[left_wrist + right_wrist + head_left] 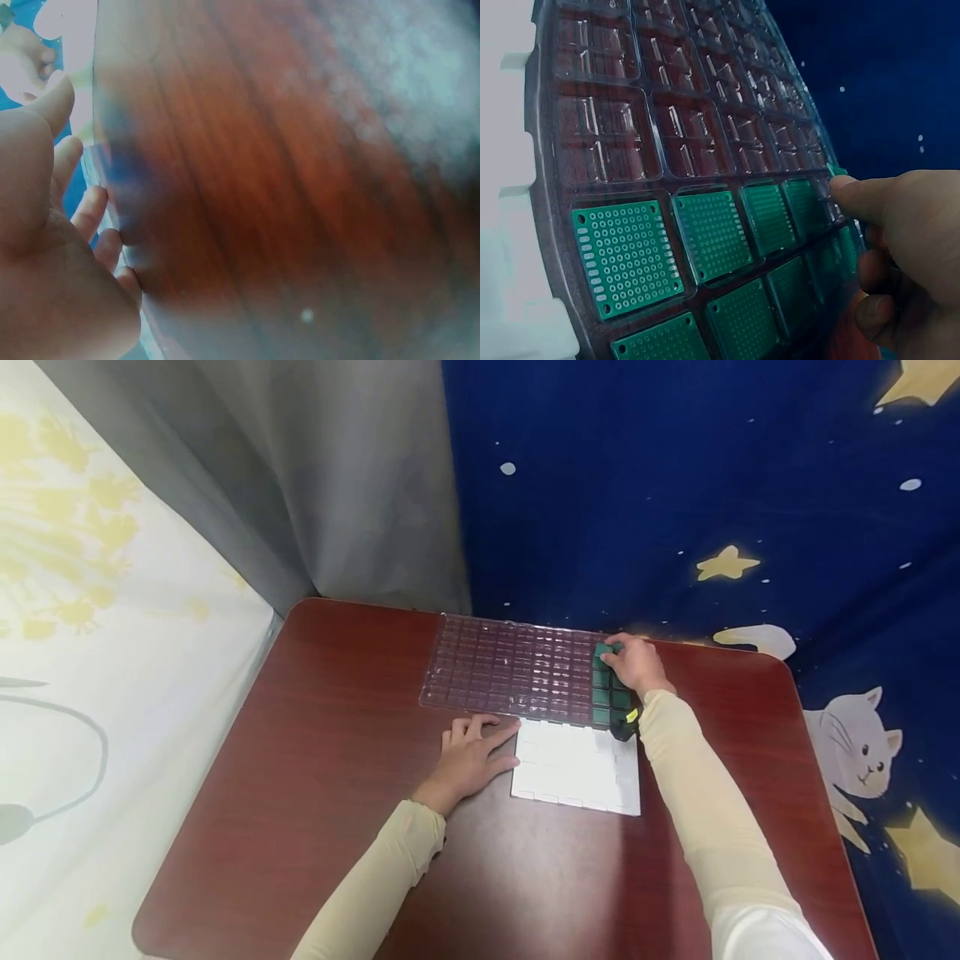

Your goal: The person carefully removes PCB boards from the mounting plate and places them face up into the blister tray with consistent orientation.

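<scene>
A clear plastic tray (pixel 487 664) with square pockets lies along the table's far side. Green perforated circuit boards (pixel 628 257) fill pockets at its right end. My right hand (pixel 639 665) is over the far right corner of that tray and pinches a small green circuit board (pixel 836 170) between thumb and fingers; most of that board is hidden by the thumb. My left hand (pixel 467 762) rests on the table with fingers spread. Its index finger and thumb reach the left edge of a white tray (pixel 626 793), just nearer than the clear one.
The brown table (pixel 360 693) has rounded corners. A dark blue curtain (pixel 585 510) with stars and a grey curtain (pixel 367 485) hang behind it. A black wrist strap with a yellow tag (pixel 632 716) sits at the right wrist.
</scene>
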`<state>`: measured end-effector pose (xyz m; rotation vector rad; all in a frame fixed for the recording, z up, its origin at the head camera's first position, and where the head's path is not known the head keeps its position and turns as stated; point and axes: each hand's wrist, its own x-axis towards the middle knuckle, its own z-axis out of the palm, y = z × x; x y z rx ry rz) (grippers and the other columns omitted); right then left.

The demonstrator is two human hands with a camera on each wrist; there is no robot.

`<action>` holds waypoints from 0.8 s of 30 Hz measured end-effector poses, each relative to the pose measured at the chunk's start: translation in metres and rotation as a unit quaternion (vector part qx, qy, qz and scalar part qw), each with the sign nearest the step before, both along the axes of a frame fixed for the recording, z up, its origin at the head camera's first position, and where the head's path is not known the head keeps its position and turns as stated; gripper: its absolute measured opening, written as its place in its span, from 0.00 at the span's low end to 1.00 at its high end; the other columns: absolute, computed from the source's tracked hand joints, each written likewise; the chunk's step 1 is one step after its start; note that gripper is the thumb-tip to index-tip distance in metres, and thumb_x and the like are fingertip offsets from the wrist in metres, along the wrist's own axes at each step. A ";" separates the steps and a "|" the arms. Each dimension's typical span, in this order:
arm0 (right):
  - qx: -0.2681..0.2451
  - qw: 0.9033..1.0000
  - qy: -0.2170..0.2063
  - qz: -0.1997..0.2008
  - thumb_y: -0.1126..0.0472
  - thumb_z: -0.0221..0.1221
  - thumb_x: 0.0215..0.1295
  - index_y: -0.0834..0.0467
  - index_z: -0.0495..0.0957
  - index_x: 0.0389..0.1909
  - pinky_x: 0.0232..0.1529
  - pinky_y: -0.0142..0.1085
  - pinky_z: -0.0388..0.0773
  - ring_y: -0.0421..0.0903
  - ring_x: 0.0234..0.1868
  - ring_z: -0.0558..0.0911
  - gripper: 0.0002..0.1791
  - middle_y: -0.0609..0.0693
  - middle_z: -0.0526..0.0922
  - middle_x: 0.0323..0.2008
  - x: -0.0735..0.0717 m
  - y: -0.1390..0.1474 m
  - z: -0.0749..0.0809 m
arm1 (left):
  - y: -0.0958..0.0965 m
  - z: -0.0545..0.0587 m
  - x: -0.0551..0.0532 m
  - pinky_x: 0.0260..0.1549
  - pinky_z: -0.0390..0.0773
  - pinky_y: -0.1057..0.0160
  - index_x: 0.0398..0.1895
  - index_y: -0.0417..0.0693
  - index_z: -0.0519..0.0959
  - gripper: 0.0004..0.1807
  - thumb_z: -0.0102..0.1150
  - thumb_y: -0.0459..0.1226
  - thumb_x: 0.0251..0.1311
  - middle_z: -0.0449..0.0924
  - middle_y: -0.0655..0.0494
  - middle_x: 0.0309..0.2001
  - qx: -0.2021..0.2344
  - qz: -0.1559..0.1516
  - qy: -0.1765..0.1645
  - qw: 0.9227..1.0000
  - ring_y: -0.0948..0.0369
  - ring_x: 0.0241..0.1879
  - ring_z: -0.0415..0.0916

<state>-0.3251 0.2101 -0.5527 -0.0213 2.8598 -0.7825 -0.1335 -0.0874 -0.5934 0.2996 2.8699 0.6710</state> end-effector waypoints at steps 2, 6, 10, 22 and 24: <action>0.004 1.000 0.002 -0.004 0.53 0.58 0.75 0.55 0.74 0.66 0.52 0.55 0.77 0.57 0.48 0.82 0.23 0.63 0.85 0.50 -0.002 0.000 -0.001 | 0.000 0.000 0.000 0.60 0.59 0.45 0.77 0.83 0.58 0.34 0.50 0.65 0.69 0.60 0.57 0.75 0.000 0.001 -0.001 1.000 0.47 0.70 0.55; -0.001 1.000 -0.002 -0.011 0.52 0.58 0.75 0.54 0.74 0.66 0.52 0.55 0.77 0.57 0.48 0.81 0.23 0.62 0.84 0.50 -0.005 -0.003 -0.002 | 0.000 0.000 0.001 0.60 0.59 0.45 0.77 0.84 0.58 0.34 0.50 0.65 0.69 0.60 0.58 0.75 -0.005 0.004 -0.001 1.000 0.48 0.70 0.55; -0.010 1.000 -0.009 -0.019 0.52 0.57 0.76 0.55 0.74 0.67 0.51 0.53 0.76 0.57 0.47 0.81 0.23 0.63 0.84 0.50 -0.007 -0.005 -0.004 | 0.001 0.000 0.003 0.59 0.59 0.45 0.77 0.82 0.59 0.34 0.51 0.64 0.69 0.60 0.58 0.75 0.003 0.004 -0.002 1.000 0.47 0.70 0.55; -0.004 0.998 -0.015 -0.069 0.53 0.55 0.77 0.53 0.71 0.70 0.55 0.58 0.76 0.61 0.51 0.82 0.24 0.61 0.84 0.54 -0.005 -0.006 -0.007 | 0.005 0.002 0.006 0.58 0.59 0.44 0.77 0.78 0.62 0.34 0.55 0.61 0.69 0.61 0.56 0.74 0.028 -0.002 0.004 1.000 0.46 0.69 0.55; -0.006 0.997 -0.015 -0.070 0.53 0.55 0.77 0.53 0.71 0.71 0.56 0.58 0.76 0.61 0.52 0.81 0.24 0.61 0.84 0.56 -0.005 -0.006 -0.006 | 0.005 0.003 0.006 0.59 0.58 0.44 0.77 0.78 0.61 0.34 0.54 0.61 0.69 0.61 0.56 0.74 0.028 -0.001 -0.002 1.000 0.46 0.69 0.55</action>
